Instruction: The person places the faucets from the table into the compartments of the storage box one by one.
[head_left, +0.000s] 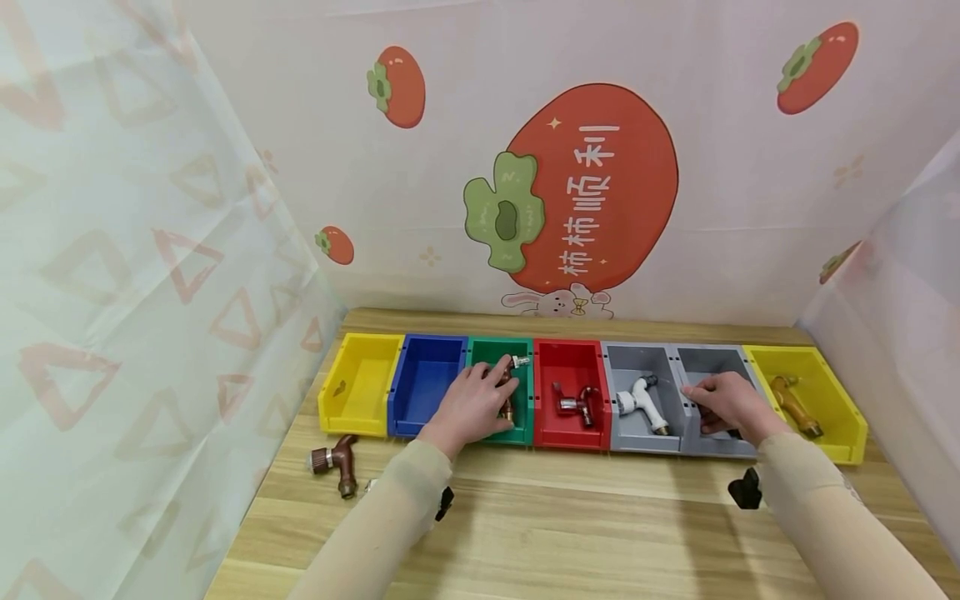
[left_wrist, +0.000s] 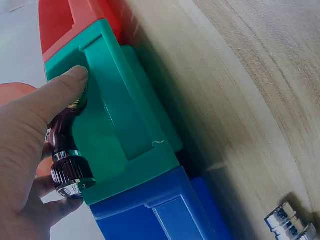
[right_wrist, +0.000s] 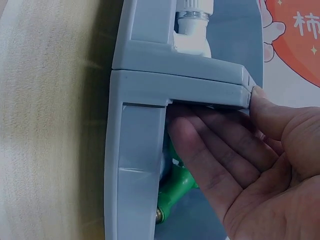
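Note:
My left hand [head_left: 474, 400] is at the green bin [head_left: 491, 437], its thumb and fingers around a dark brown faucet [left_wrist: 64, 132]. In the left wrist view the thumb lies by the faucet's brass end and the fingertips by its ribbed knob. My right hand [head_left: 726, 400] grips the side wall of a grey bin [right_wrist: 137, 190], thumb on the top edge and fingers inside. Below those fingers lies a green faucet [right_wrist: 177, 187], partly hidden by them. A white faucet [head_left: 643, 404] rests in the neighbouring grey bin [head_left: 626, 442].
The red bin [head_left: 551, 437] holds a dark red faucet [head_left: 577, 403]; the right yellow bin [head_left: 840, 408] holds an ochre one [head_left: 795, 406]. Left are a blue bin [head_left: 427, 383] and a yellow bin [head_left: 363, 375]. On the table lie a brown faucet [head_left: 339, 462] and a chrome-ended piece [left_wrist: 287, 220].

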